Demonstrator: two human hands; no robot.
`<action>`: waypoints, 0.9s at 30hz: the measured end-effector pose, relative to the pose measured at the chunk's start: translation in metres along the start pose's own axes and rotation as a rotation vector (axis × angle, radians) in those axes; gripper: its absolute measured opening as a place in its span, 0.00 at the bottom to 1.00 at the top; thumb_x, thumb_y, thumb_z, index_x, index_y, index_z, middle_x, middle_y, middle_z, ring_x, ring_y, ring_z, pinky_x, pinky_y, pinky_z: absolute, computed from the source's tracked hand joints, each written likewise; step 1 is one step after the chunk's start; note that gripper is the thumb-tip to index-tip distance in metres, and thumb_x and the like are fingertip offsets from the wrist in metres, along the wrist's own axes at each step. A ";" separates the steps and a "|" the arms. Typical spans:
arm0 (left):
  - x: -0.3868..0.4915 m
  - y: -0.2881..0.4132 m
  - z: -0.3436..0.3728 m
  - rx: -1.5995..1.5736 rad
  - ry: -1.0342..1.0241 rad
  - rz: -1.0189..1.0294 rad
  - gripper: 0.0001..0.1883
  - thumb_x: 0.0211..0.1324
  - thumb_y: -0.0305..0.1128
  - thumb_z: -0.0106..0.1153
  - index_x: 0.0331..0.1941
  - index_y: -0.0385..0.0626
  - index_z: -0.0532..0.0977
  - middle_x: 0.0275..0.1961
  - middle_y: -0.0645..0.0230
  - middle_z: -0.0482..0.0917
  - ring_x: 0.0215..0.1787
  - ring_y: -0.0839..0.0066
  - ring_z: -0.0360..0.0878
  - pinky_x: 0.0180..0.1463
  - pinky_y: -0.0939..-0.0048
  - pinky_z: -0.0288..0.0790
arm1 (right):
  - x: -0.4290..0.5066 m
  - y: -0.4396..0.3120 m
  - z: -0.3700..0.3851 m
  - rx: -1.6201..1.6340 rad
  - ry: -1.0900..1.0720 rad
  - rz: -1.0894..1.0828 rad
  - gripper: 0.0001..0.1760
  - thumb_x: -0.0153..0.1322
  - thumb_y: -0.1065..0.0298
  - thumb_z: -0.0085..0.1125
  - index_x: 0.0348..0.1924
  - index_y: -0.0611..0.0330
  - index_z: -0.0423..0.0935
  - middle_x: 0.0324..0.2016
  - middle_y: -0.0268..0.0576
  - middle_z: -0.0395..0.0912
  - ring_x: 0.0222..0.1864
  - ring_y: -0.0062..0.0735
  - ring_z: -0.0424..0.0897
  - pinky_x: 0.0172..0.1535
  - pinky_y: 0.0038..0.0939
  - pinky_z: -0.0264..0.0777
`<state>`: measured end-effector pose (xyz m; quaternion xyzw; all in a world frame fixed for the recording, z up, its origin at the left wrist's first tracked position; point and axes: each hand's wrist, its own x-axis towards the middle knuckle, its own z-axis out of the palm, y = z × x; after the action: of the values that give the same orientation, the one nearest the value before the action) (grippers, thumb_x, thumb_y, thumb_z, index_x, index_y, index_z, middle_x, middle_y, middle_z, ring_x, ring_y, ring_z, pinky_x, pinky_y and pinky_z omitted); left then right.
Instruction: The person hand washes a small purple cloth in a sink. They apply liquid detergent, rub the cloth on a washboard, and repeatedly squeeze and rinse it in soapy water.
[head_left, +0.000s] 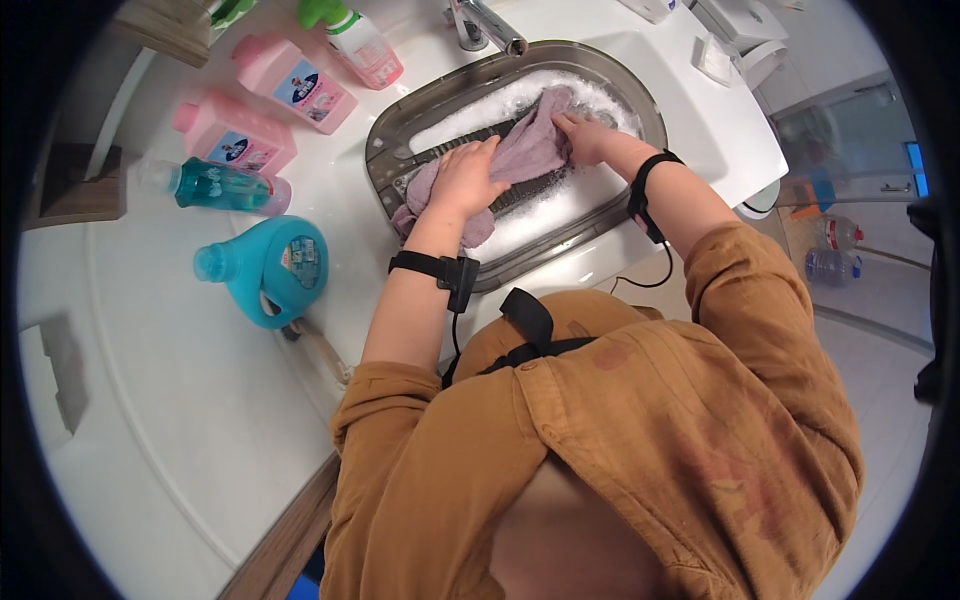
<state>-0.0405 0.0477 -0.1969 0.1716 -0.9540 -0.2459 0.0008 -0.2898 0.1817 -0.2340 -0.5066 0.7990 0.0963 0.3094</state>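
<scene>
A wet mauve towel lies bunched along a dark ribbed washboard inside a translucent grey basin. White suds surround the board. My left hand holds the towel down at its left part, palm downward and thumb apart from the fingers. At the towel's far right end, my right hand grips the cloth with bent fingers; some of its fingertips are hidden by the fabric and foam. Both wrists wear black straps.
A chrome faucet reaches over the basin's far edge. On the left stand two pink bottles, a spray bottle, a teal pump bottle and a blue detergent jug. The white sink counter extends right.
</scene>
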 end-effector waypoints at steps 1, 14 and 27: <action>0.001 0.000 0.000 0.009 0.007 -0.038 0.36 0.55 0.41 0.69 0.69 0.51 0.69 0.63 0.52 0.77 0.67 0.55 0.73 0.72 0.58 0.63 | 0.000 -0.004 -0.003 -0.034 0.024 0.076 0.50 0.67 0.59 0.64 0.78 0.39 0.48 0.76 0.47 0.52 0.74 0.59 0.59 0.70 0.55 0.60; 0.005 -0.002 0.000 -0.077 0.047 -0.064 0.35 0.57 0.42 0.66 0.68 0.47 0.69 0.60 0.51 0.79 0.63 0.53 0.76 0.68 0.57 0.67 | 0.025 0.004 0.011 0.037 0.037 0.256 0.38 0.68 0.70 0.62 0.72 0.46 0.65 0.66 0.43 0.71 0.64 0.49 0.73 0.61 0.45 0.72; 0.000 -0.015 -0.019 -0.957 0.147 -0.322 0.36 0.55 0.26 0.61 0.70 0.42 0.64 0.60 0.50 0.79 0.57 0.58 0.83 0.62 0.61 0.75 | -0.040 -0.056 -0.044 1.904 0.085 -0.195 0.32 0.66 0.78 0.50 0.65 0.54 0.70 0.45 0.38 0.80 0.38 0.29 0.83 0.34 0.30 0.83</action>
<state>-0.0342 0.0261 -0.1873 0.3136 -0.6935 -0.6395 0.1083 -0.2470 0.1651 -0.1671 -0.1100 0.5070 -0.6383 0.5687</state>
